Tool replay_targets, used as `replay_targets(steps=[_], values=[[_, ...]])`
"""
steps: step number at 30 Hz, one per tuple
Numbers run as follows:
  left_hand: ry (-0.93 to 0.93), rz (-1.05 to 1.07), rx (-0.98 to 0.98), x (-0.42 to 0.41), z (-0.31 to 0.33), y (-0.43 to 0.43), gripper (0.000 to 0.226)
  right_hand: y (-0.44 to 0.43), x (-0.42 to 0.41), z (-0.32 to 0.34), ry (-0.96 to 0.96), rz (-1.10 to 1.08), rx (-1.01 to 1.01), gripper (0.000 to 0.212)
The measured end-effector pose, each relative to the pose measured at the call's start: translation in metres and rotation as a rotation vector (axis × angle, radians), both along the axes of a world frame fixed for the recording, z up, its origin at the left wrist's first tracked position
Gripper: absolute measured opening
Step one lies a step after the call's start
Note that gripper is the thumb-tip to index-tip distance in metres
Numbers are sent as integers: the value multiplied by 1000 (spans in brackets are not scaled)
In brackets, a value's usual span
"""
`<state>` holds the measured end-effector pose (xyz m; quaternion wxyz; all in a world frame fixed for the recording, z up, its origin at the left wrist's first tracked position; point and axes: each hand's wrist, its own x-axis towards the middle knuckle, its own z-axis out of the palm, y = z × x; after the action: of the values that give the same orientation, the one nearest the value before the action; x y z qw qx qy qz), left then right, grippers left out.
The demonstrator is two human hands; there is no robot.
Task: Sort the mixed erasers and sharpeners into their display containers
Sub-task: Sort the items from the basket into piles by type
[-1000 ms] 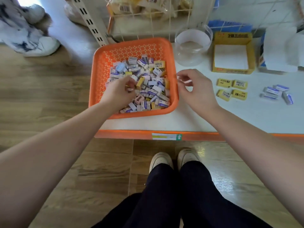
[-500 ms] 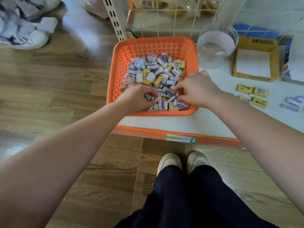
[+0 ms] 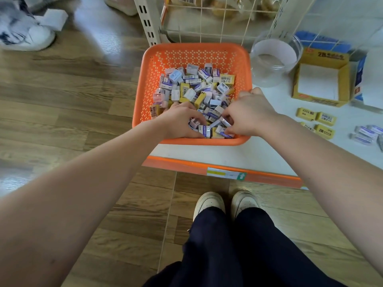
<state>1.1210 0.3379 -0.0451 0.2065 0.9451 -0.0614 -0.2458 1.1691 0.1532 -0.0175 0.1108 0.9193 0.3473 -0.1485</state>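
Note:
An orange perforated basket (image 3: 161, 65) on the white shelf holds a heap of mixed erasers and sharpeners (image 3: 199, 88): yellow, white-and-purple, pink and pale blue. Both of my hands are in its near end. My left hand (image 3: 180, 121) lies on the pile with its fingers curled down into it; what they hold is hidden. My right hand (image 3: 250, 112) pinches a white-and-purple eraser (image 3: 225, 122) at its fingertips. A clear round tub (image 3: 275, 56) and an open yellow cardboard box (image 3: 321, 98) stand right of the basket.
Several yellow erasers (image 3: 317, 119) and a few white-and-purple ones (image 3: 364, 133) lie loose on the shelf at right. A blue box (image 3: 360, 73) sits behind them. A wire grid (image 3: 223, 19) rises behind the basket. The shelf's orange front edge (image 3: 186, 165) runs above my shoes.
My right hand moved from outside the basket's right rim into the pile. My left hand slid toward the near end of the basket. The camera view shifted left.

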Motion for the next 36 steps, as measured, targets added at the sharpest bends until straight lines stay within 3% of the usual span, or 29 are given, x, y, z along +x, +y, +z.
replay_targets(steps=[8,13,19,24,30,36], values=[[-114,-29,-109,-1,3,0,27,-3,1,-3,55,-35,138,22],[-30,56,-218,-3,9,-4,29,-8,-2,-7,79,-72,275,36],[-130,258,-354,0,25,-21,28,-21,-1,7,264,-256,713,36],[-226,453,-532,13,48,-51,20,-48,-12,9,259,-363,944,38],[-239,497,-676,25,52,-106,23,-102,-21,-1,142,-516,1010,36],[-152,413,-728,29,47,-180,25,-181,-33,-6,-5,-718,933,31]])
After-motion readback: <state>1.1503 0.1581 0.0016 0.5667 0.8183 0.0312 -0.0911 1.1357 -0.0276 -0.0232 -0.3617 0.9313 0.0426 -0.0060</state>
